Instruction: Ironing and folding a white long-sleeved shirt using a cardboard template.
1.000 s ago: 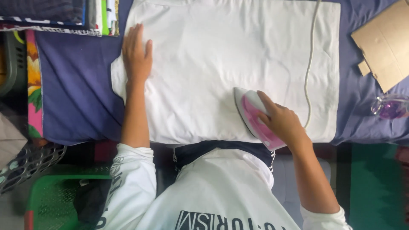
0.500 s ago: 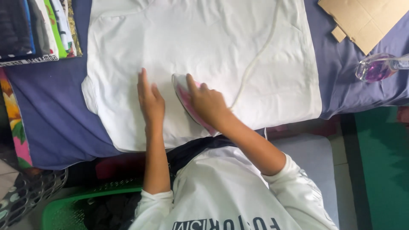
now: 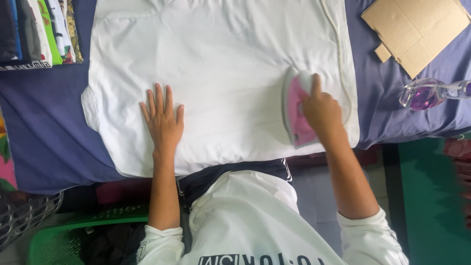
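A white garment (image 3: pixel 221 73) lies spread flat on a blue-purple cloth-covered surface (image 3: pixel 44 132). My left hand (image 3: pixel 162 120) rests palm down on the garment near its lower left part, fingers apart. My right hand (image 3: pixel 321 110) grips the handle of a pink and white iron (image 3: pixel 294 115), which sits on the garment near its right edge. The iron's white cord (image 3: pixel 338 54) runs up along the right side of the garment.
A stack of folded clothes (image 3: pixel 39 32) sits at the top left. A piece of brown cardboard (image 3: pixel 417 29) and a clear spray bottle with purple liquid (image 3: pixel 431 93) lie at the right. A green basket (image 3: pixel 64 235) stands at the lower left.
The iron and my right hand slid from the middle of the garment to its right side. My left hand stayed flat on the garment's left part.
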